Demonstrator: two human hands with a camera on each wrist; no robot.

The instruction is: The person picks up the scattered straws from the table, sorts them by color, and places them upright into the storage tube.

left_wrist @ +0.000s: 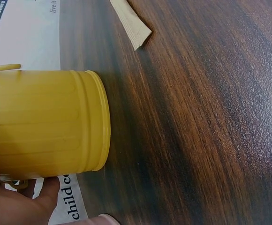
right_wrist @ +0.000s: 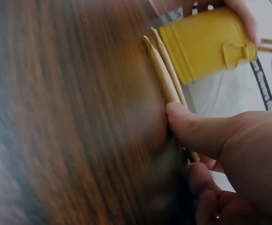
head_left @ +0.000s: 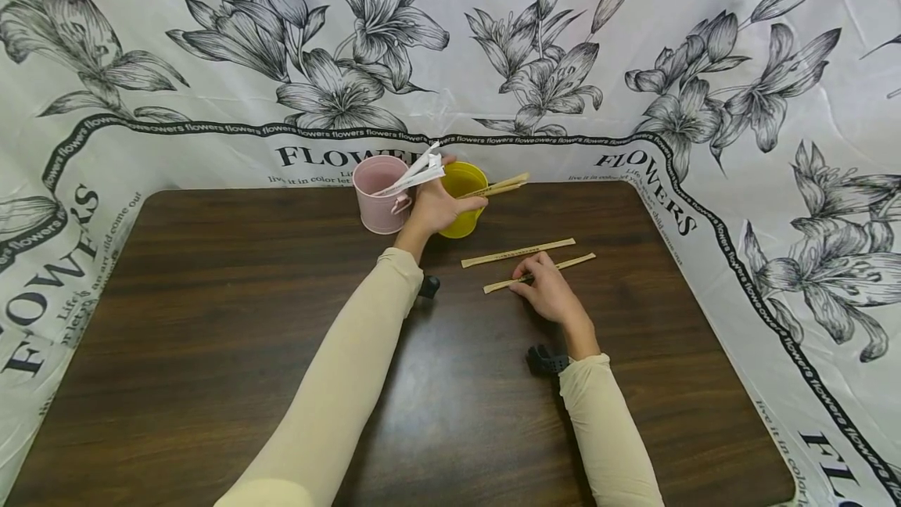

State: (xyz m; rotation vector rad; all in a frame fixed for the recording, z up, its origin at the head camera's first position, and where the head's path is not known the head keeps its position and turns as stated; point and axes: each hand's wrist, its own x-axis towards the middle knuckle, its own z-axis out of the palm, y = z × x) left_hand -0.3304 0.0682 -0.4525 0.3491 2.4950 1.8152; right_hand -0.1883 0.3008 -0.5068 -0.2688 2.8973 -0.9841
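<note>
My left hand [head_left: 436, 208] grips the yellow bucket [head_left: 464, 219], its thumb lying across the bucket's upper side. Tan paper-wrapped sticks [head_left: 508, 184] lean out of that bucket to the right. In the left wrist view the yellow bucket [left_wrist: 42, 122] stands over the wood, with parts of the hand at the lower left. My right hand [head_left: 552, 294] pinches a slim tan paper-wrapped stick [head_left: 577, 260] at the tabletop. A second such stick [head_left: 517, 253] lies just behind it. Both show in the right wrist view, near the thumb [right_wrist: 197, 129].
Left of the yellow bucket stands a pink bucket [head_left: 380, 213], with white paper-wrapped sticks [head_left: 415, 174] leaning out of it. Both buckets are at the back edge of the dark wooden table [head_left: 246, 335]. Behind hangs a white flower-printed cloth [head_left: 232, 92].
</note>
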